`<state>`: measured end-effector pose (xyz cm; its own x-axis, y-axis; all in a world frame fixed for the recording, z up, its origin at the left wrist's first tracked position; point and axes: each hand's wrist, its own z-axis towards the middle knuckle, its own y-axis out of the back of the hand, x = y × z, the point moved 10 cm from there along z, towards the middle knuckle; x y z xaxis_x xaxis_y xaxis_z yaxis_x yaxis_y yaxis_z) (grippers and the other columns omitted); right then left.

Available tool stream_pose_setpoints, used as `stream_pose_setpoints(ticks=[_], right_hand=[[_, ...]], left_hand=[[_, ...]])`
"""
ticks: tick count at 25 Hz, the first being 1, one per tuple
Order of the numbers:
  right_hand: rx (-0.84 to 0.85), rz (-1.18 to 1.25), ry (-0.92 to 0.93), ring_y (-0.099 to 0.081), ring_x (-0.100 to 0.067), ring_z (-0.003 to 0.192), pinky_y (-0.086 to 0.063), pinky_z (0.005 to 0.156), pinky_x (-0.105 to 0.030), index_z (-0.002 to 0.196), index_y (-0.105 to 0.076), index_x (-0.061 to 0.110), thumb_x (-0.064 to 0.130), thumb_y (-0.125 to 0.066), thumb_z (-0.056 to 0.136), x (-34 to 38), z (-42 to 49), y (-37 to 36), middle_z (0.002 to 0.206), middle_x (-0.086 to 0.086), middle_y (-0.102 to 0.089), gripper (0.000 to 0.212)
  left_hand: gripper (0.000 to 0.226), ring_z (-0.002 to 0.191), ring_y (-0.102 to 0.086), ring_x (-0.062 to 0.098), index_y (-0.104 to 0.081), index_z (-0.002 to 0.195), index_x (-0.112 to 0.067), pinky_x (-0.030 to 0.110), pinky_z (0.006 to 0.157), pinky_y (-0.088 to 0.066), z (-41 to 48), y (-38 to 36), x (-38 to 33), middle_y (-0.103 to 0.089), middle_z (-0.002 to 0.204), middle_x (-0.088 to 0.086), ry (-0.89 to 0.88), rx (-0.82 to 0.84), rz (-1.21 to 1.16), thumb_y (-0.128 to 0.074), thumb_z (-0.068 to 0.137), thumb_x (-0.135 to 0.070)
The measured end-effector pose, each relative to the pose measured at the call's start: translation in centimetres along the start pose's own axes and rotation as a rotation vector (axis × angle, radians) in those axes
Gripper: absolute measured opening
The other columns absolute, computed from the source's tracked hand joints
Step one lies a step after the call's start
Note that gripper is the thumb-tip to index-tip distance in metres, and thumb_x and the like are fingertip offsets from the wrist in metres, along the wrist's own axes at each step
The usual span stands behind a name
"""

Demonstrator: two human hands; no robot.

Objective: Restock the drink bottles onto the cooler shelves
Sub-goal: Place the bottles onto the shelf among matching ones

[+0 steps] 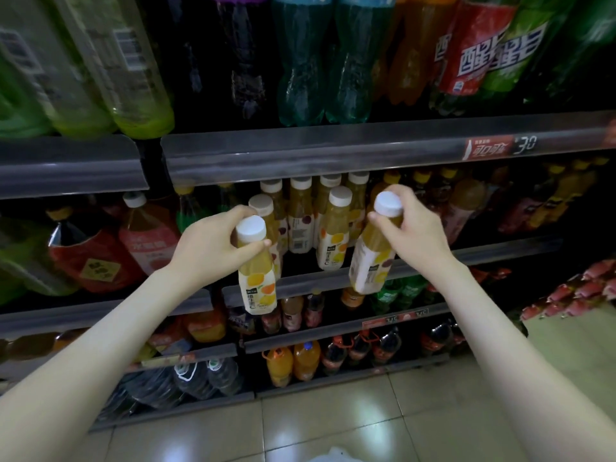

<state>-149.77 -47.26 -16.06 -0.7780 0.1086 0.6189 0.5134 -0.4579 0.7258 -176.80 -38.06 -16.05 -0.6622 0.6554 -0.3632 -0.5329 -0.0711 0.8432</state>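
Observation:
My left hand [213,243] grips the neck of a yellow juice bottle [256,281] with a white cap, held upright in front of the middle shelf edge [306,283]. My right hand [413,228] grips a second, matching juice bottle [370,261] by its neck, tilted with its base toward the left. Both bottles hang in the air just before the shelf. Behind them on that shelf stand several of the same juice bottles [335,235] in rows.
Large red-labelled bottles [100,255] fill the shelf's left side, orange-capped ones [473,201] its right. An upper shelf rail [300,151] runs above, with big soda bottles [306,61] on it. Lower shelves hold smaller drinks [293,358]. Tiled floor [333,421] lies below; red packets [580,288] sit at right.

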Motion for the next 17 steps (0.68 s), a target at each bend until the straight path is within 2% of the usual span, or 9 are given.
stream_pose_setpoints(ticks=[3, 6, 9, 11, 14, 17], right_hand=[[0.139, 0.015, -0.007, -0.054, -0.013, 0.102, -0.037, 0.080, -0.023, 0.134, -0.041, 0.024, 0.040, -0.060, 0.091, 2.0, -1.0, -3.4, 0.113, 0.008, -0.057, 0.049], [0.138, 0.084, 0.015, -0.056, -0.022, 0.110, -0.041, 0.083, -0.026, 0.134, -0.039, 0.017, 0.037, -0.062, 0.090, 3.3, -0.9, -6.6, 0.123, -0.003, -0.058, 0.053], [0.121, 0.093, 0.051, -0.055, -0.026, 0.114, -0.044, 0.084, -0.029, 0.134, -0.038, 0.012, 0.033, -0.063, 0.090, 4.7, 0.6, -9.2, 0.125, -0.008, -0.057, 0.054], [0.180, 0.072, 0.029, -0.054, -0.029, 0.118, -0.047, 0.091, -0.034, 0.139, -0.035, 0.010, 0.033, -0.062, 0.091, 5.1, 1.4, -11.3, 0.128, -0.012, -0.056, 0.060], [0.256, 0.055, -0.018, -0.054, -0.030, 0.118, -0.047, 0.091, -0.035, 0.144, -0.030, 0.012, 0.031, -0.059, 0.094, 5.5, 2.3, -13.2, 0.129, -0.014, -0.055, 0.061], [0.215, -0.014, 0.030, -0.046, -0.027, 0.126, -0.045, 0.098, -0.038, 0.150, -0.019, 0.018, 0.031, -0.057, 0.094, 6.8, 1.2, -12.2, 0.141, -0.013, -0.043, 0.069]], left_hand=[[0.073, 0.075, -0.060, 0.015, -0.054, 0.120, -0.023, 0.031, 0.057, -0.048, -0.2, -0.7, 0.5, -0.065, 0.086, -0.006, 0.017, 0.015, 0.001, -0.037, 0.071, -0.074], [0.073, 0.068, -0.056, 0.016, -0.053, 0.121, -0.019, 0.025, 0.049, -0.039, -1.0, -0.3, 0.8, -0.061, 0.078, -0.006, 0.015, -0.002, 0.050, -0.036, 0.075, -0.073], [0.059, 0.066, -0.051, 0.014, -0.052, 0.121, -0.016, 0.023, 0.049, -0.036, -1.6, 0.2, 1.5, -0.055, 0.075, -0.008, 0.062, 0.008, 0.061, -0.053, 0.084, -0.062], [0.057, 0.067, -0.051, 0.013, -0.052, 0.120, -0.015, 0.024, 0.050, -0.035, -1.9, 0.4, 1.7, -0.052, 0.078, -0.010, 0.070, -0.005, 0.059, -0.052, 0.086, -0.060], [0.060, 0.068, -0.054, 0.015, -0.051, 0.118, -0.016, 0.027, 0.053, -0.037, -2.0, 0.6, 1.7, -0.052, 0.081, -0.010, 0.080, -0.019, 0.038, -0.045, 0.083, -0.064], [0.049, 0.070, -0.053, 0.015, -0.051, 0.118, -0.018, 0.028, 0.055, -0.039, -1.7, 0.0, 1.4, -0.053, 0.081, -0.009, 0.118, -0.001, 0.000, -0.053, 0.088, -0.056]])
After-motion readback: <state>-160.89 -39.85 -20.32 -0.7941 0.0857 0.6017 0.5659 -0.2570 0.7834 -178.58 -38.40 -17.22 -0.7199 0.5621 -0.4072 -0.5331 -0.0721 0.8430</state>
